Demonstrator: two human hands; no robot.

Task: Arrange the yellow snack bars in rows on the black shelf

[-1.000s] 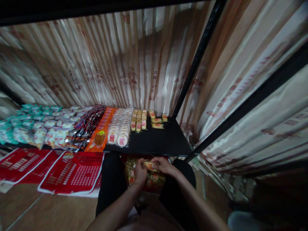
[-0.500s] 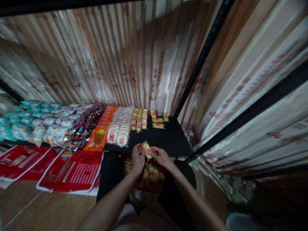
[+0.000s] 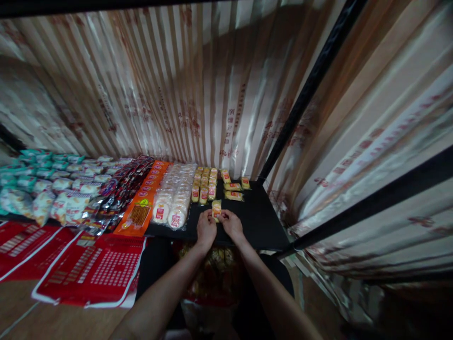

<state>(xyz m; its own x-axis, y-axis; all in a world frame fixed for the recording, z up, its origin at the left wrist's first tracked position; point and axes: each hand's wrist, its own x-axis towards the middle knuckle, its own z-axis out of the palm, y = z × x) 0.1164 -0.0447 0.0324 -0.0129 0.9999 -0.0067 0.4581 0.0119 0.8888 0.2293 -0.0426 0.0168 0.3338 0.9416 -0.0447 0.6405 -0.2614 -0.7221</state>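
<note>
Between my two hands is a small yellow wrapped snack cake [image 3: 216, 209] with a red and white label, upright over the black shelf [image 3: 253, 215]. My left hand [image 3: 206, 230] pinches its left side, and my right hand [image 3: 231, 225] grips its right lower edge. Just beyond stand neat rows of the same snack cakes [image 3: 204, 183]. To their right, several more lie loosely, some sideways [image 3: 233, 195]. Below my forearms, a bag of yellow wrapped cakes [image 3: 219, 264] sits in shadow between my knees.
Left along the shelf lie round white wrapped crackers [image 3: 172, 196], an orange snack packet [image 3: 141, 203], dark packets [image 3: 118, 189] and white and teal bags [image 3: 38, 174]. Red baskets [image 3: 92, 269] stand below. A black post [image 3: 300, 108] rises at the right before printed curtain sheeting [image 3: 219, 94].
Both hands have moved forward with the snack cake, from above the bag to over the shelf. The cake has gone from tilted to upright. The view has shifted slightly.
</note>
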